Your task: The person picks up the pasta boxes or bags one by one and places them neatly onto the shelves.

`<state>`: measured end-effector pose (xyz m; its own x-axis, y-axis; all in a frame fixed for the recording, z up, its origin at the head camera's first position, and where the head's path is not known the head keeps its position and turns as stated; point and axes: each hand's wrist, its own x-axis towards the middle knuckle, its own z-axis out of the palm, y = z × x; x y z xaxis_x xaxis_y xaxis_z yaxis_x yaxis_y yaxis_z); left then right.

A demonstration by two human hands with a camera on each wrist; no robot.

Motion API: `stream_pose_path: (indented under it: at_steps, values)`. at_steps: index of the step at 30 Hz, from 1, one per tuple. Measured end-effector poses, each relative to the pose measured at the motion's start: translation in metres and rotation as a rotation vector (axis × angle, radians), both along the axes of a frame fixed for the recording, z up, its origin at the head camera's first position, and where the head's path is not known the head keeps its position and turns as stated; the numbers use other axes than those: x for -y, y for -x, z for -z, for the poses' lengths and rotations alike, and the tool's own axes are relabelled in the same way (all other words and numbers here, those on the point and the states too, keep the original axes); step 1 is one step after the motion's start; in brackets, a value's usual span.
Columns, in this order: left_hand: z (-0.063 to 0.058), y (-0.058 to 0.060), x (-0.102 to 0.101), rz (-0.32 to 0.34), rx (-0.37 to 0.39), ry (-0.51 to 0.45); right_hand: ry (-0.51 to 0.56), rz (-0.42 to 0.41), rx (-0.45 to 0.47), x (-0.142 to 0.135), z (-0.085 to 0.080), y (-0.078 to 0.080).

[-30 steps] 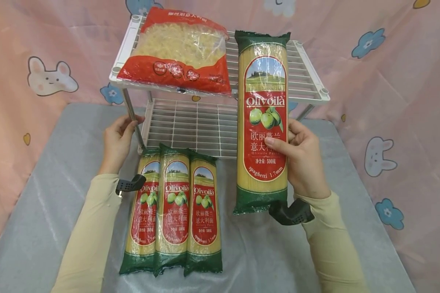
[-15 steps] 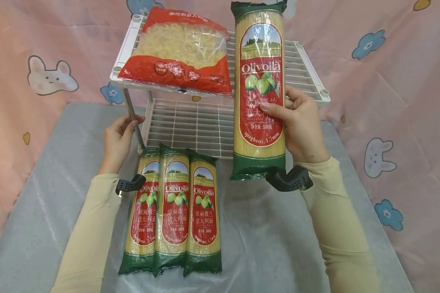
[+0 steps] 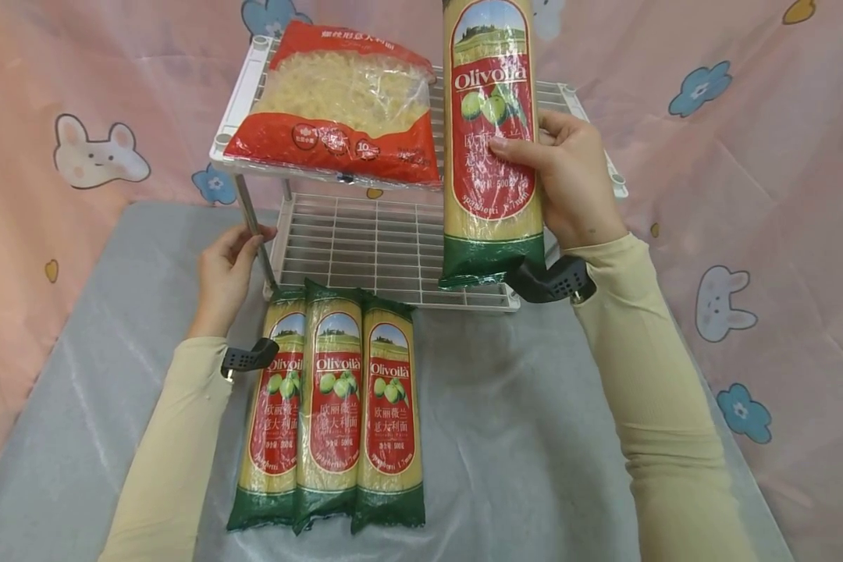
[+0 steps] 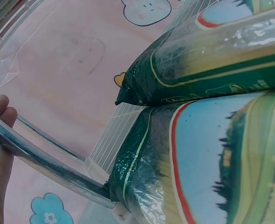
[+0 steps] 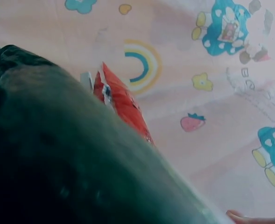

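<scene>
Right fingers (image 3: 563, 123) grip a spaghetti packet (image 3: 490, 181), top cut off; left fingers (image 3: 235, 236), a post (image 3: 247, 201).

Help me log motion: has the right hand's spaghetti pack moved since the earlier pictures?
Yes: the pack moved up in the head view, its bottom passing above the front edge of the lower shelf.

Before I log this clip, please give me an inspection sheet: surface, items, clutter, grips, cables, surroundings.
Surface: gray cloth, wrinkled.
Items: one spaghetti pack held up, its top outside the head view; three more packs side by side in front of the white rack; red pasta bag on top of it.
Clutter: nothing seen.
Left grip: holds a rack post.
Right grip: holds the raised pack.
Cables: nothing seen.
Surroundings: pink cartoon-print fabric.
</scene>
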<state>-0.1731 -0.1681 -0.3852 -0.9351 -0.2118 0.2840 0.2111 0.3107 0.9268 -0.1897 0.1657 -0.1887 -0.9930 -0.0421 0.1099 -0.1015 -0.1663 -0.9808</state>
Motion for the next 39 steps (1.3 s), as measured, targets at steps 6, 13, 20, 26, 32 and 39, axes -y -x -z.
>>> stream_pose_path:
  at_steps: [6, 13, 20, 26, 32, 39]
  values:
    - [0.000, 0.000, 0.000, -0.002, 0.009, 0.007, -0.014, 0.018, 0.028, 0.001, -0.003, 0.013]
    - [0.002, 0.000, 0.000, -0.016, -0.001, 0.015, -0.052, 0.011, 0.042, 0.002, -0.009, 0.026]
    - [0.002, 0.000, -0.001, -0.018, -0.012, 0.009, -0.061, -0.008, 0.099, 0.002, -0.012, 0.033]
    - [0.002, 0.000, -0.002, -0.017, -0.026, 0.002, -0.096, -0.054, 0.178, -0.005, -0.012, 0.038]
    - [0.002, 0.000, -0.002, -0.023, -0.026, -0.013, -0.138, -0.110, 0.274, -0.011, -0.013, 0.041]
    - [0.001, -0.001, -0.003, -0.020, -0.027, -0.013, -0.354, -0.187, 0.262, -0.017, -0.012, 0.040]
